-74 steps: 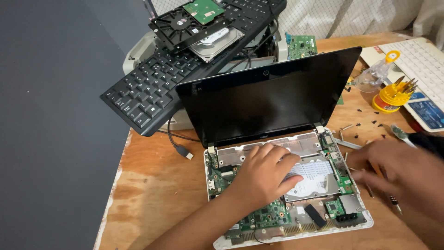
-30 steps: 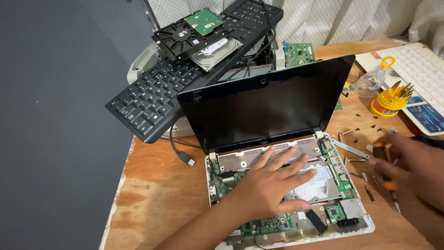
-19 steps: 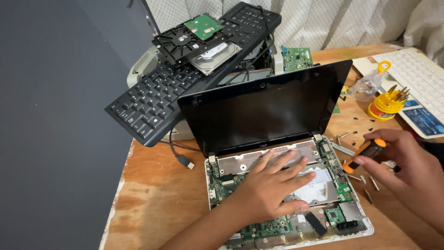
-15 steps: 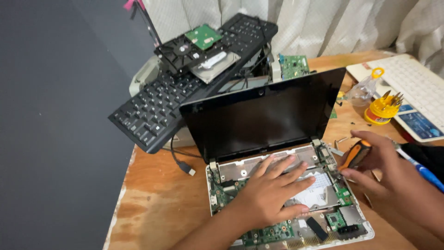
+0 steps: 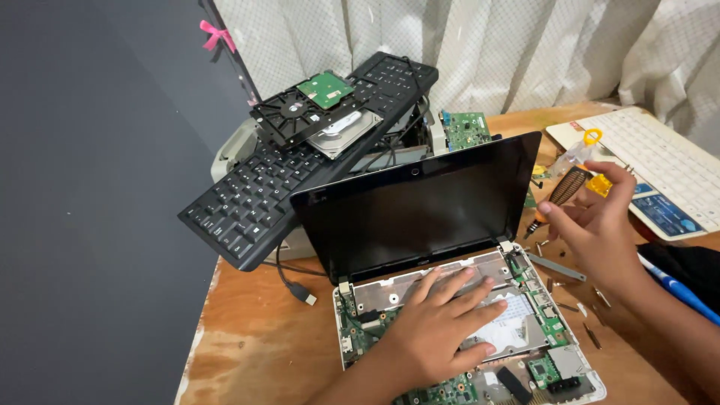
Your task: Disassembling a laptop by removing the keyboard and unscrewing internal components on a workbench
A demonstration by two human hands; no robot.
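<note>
The left hand [image 5: 435,330] is lying flat, fingers spread wide, on the exposed internals of the small laptop [image 5: 465,330]. It is gripping nothing; it is pressing down on the metal drive plate [image 5: 510,330] and the silver bracket behind it, bracing the chassis against the wooden surface [image 5: 255,337].

The right hand [image 5: 600,225] is hovering clear of the laptop, above and to the right of the hinge corner. Its fingers are closed narrowly around a screwdriver [image 5: 559,195] with a dark ribbed grip and an orange collar. The tip is pointing down and to the left, toward the right hinge, but is not touching anything.

Judged from this, the step in hand is the approach with the driver: the tool is being carried toward the opened base while the other hand is steadying it. The next move appears to call for lowering the tip squarely into a screw head on the board side by the hinge, keeping the shaft upright and the base pinned.

Loose screws [image 5: 592,334] are lying scattered on the surface just right of the laptop. The dark screen [image 5: 420,202] is standing open behind both hands. A black keyboard [image 5: 247,202] is resting tilted beyond it, carrying a bare hard drive [image 5: 341,133].
</note>
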